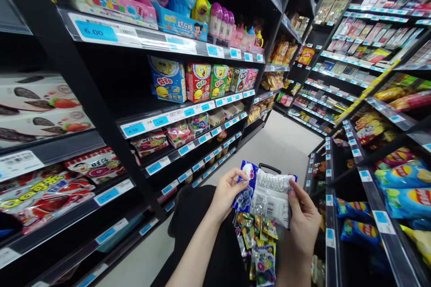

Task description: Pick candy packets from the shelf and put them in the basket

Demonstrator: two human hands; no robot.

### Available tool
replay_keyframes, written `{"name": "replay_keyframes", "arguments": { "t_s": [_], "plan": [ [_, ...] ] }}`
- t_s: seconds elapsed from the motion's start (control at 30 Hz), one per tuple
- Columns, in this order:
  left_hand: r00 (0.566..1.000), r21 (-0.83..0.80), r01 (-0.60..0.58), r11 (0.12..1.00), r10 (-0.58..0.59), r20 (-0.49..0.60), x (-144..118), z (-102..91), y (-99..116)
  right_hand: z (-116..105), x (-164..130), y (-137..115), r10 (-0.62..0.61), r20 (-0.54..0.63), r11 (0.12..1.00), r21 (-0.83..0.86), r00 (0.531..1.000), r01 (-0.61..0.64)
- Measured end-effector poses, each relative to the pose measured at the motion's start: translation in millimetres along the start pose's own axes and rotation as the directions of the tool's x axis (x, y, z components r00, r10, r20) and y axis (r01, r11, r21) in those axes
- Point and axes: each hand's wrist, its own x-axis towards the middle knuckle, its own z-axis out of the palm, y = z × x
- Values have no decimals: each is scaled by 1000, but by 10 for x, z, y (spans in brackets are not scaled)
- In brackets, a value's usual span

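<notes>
Aisle: both hands hold packet (pixel 266 193) above basket (pixel 269 168).

There is only one view, from a camera on the person's head. It looks forward and down along a shop aisle, between the left shelves (pixel 161 121) and the right shelves (pixel 370 179). The hands are close below it.

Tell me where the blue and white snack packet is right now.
In the head view, the blue and white snack packet sits low and centre-right, held between the left hand and right hand, just above the basket snacks.
</notes>
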Motion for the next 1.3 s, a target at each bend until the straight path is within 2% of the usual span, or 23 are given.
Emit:
{"name": "replay_keyframes", "arguments": {
  "t_s": [0.23, 0.37, 0.5, 0.57, 0.67, 0.73, 0.83, 0.93, 1.03, 1.1, 1.2, 1.3],
  "plan": [
    [1000, 21, -4, 1000, 5, -30, 4, -2, 0, -11, 13, -4, -22, 2, 999, -30, 1000, 22],
    [998, -9, 50, 999, -50, -30, 3, -3, -1, -12, 19, -13, 5, 2, 1000, 5, 1000, -5],
    [989, -66, 146, 987, -145, 6, -3, -31, 52, -52, 65, -12, 156, 123, 975, 140, 980, -173],
    [983, -153, 181, 972, -174, 60, -7, -49, 88, -87, 93, 2, 176, 207, 958, 189, 962, -216],
    [963, -280, 242, 929, -194, 187, -13, -64, 113, -124, 100, 34, 137, 295, 965, 178, 946, -195],
    [957, -275, 254, 927, -200, 209, -14, -60, 102, -128, 79, 48, 93, 315, 979, 144, 944, -144],
    [976, -172, 195, 966, -173, 132, -6, -45, 56, -113, 48, 46, 49, 316, 989, 119, 948, -91],
    [999, 9, 53, 999, -53, 4, 18, -53, -3, -95, 63, 35, 29, 297, 999, 27, 955, -39],
    [994, 132, -49, 990, 61, -91, 45, -91, -49, -87, 113, 60, -94, 260, 978, -156, 961, 138],
    [982, 194, -90, 977, 120, -148, 57, -116, -61, -87, 139, 104, -150, 225, 954, -224, 963, 201],
    [949, 299, -138, 944, 213, -234, 65, -128, -55, -81, 139, 169, -90, 194, 973, -191, 977, 128],
    [933, 344, -149, 927, 247, -262, 69, -122, -55, -52, 107, 179, -15, 194, 984, -173, 981, 49]
  ]
}}
